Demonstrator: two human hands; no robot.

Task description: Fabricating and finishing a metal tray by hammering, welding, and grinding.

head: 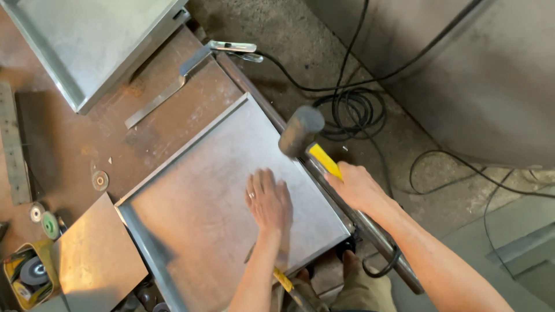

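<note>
A square sheet-metal tray [202,196] with folded edges lies on a rusty steel workbench [63,138]. My left hand [269,199] rests flat on the tray, fingers together, palm down. My right hand [357,186] grips the yellow handle of a mallet [302,132]. Its dark round head hovers above the tray's right edge. A steel pipe [378,237] runs along the bench edge below my right hand.
Another sheet-metal tray [87,46] lies at the top left, a smaller plate [98,260] at the lower left. A locking clamp [234,49] and a flat bar [156,101] lie behind. Grinding discs [34,277] sit in a box at left. Black cables [352,110] coil on the floor.
</note>
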